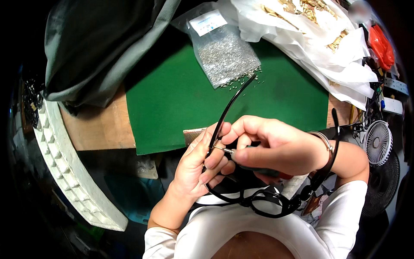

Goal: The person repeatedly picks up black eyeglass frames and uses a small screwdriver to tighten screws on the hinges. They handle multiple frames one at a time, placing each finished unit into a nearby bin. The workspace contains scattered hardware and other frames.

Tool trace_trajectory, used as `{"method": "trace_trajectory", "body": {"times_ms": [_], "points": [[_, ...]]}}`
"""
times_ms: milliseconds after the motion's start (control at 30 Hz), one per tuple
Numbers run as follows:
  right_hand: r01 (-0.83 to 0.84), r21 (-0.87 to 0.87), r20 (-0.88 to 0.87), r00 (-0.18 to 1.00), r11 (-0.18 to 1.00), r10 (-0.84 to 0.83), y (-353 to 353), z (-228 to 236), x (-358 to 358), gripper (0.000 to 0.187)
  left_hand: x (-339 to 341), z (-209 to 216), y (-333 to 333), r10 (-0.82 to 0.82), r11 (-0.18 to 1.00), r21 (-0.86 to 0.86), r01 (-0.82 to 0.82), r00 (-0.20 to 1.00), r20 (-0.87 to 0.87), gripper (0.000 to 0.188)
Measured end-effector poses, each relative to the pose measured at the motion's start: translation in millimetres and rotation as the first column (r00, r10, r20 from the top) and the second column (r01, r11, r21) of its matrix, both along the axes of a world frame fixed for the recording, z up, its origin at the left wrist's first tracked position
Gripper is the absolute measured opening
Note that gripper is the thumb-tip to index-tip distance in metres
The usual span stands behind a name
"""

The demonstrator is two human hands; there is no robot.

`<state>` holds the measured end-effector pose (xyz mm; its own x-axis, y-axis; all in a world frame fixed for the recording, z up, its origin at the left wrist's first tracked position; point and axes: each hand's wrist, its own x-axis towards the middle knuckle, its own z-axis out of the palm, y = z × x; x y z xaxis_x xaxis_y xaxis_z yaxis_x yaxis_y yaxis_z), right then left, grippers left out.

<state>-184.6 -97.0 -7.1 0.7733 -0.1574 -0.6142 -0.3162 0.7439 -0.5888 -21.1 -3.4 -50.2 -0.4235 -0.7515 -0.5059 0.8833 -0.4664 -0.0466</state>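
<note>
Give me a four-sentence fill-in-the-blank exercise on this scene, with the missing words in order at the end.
1. The left hand holds glasses whose frame is ____ in colour.
2. The right hand holds a thin-shafted tool, and a bangle circles the wrist of the ____ hand.
3. The bag of small metallic pieces rests on a mat coloured ____.
4. In the picture, that bag lies to the ____ of the white wrapping.

Missing words: black; right; green; left.

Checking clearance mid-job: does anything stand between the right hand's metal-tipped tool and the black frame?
Nothing visible: the metal-tipped tool in the right hand points at the black frame gripped by the left hand. Whether the tip touches is unclear.
</note>
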Motion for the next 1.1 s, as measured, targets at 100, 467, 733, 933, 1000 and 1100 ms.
{"method": "trace_trajectory", "body": {"times_ms": [100, 467, 733, 933, 1000, 1100], "points": [[-0.068, -0.117, -0.003, 0.998, 0.991, 0.068, -4.3, 1.4, -4.4, 0.028, -0.6, 7.6, 1.1, -0.035, 0.999, -0.022, 0.038, 0.991, 0.127, 0.034], [-0.354, -0.933, -0.331, 0.915, -0.069, -0.230, -4.5, -36.6, -18.3, 0.028, 2.1, 13.8, -1.9, 0.148, 0.949, -0.311, -0.041, 0.934, 0.327, 0.029], [-0.401, -0.902, -0.371, 0.909, -0.158, -0.192, -5.0, -42.0, -17.5, 0.031, 11.1, -2.8, 14.3, 0.221, 0.914, -0.362, -0.183, 0.973, 0.065, 0.045], [-0.438, -0.822, -0.390, 0.899, -0.363, -0.201, -2.8, -51.6, -14.6, 0.031, 6.9, -5.8, -1.5, 0.135, 0.976, -0.151, -0.158, 0.980, -0.149, 0.042], [-0.486, -0.749, -0.444, 0.873, -0.450, -0.203, -0.3, -50.8, -13.5, 0.034, 6.1, -8.9, -1.9, 0.129, 0.972, -0.173, -0.157, 0.979, -0.159, 0.041], [-0.550, -0.615, -0.520, 0.822, -0.565, -0.234, 3.7, -46.6, -9.1, 0.033, 6.8, -10.6, 0.0, 0.117, 0.977, -0.162, -0.141, 0.982, -0.149, 0.040]]}}
